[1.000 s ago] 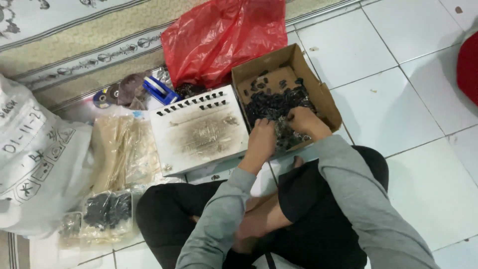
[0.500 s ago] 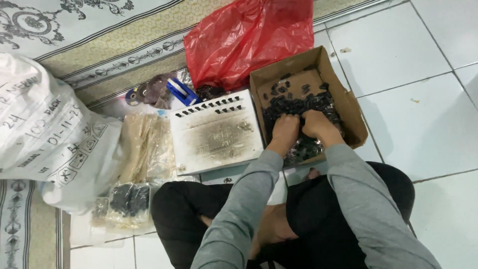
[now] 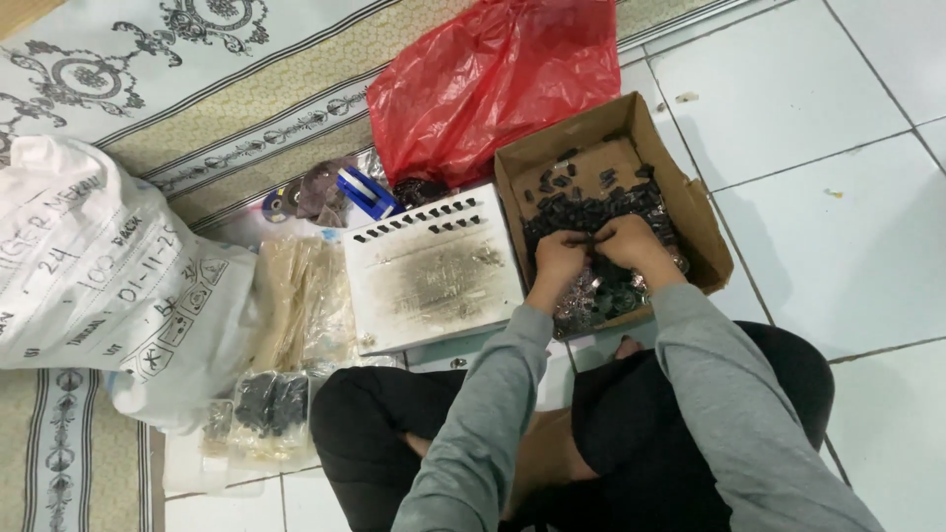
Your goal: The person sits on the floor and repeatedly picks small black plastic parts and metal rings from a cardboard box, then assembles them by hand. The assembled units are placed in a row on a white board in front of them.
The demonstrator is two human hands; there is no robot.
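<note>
I sit cross-legged on a tiled floor. Both hands reach into a brown cardboard box [image 3: 702, 227] holding several small black parts [image 3: 581, 212]. My left hand [image 3: 558, 258] and my right hand [image 3: 631, 244] meet over the pile, fingers pinched together on small black parts between them. Left of the box lies a white perforated board [image 3: 434, 271] with a row of black pieces set along its top edge.
A red plastic bag [image 3: 498, 79] lies behind the box. A large white printed sack [image 3: 99, 266] sits at left, with clear bags of pale sticks [image 3: 301, 300] and dark parts [image 3: 266, 404] beside it. A patterned rug [image 3: 197, 89] borders the tiles; a blue object [image 3: 365, 192] lies near it.
The view has shifted, so everything sits further right and lower in frame. My hands came closer together over the pile of black parts in the box.
</note>
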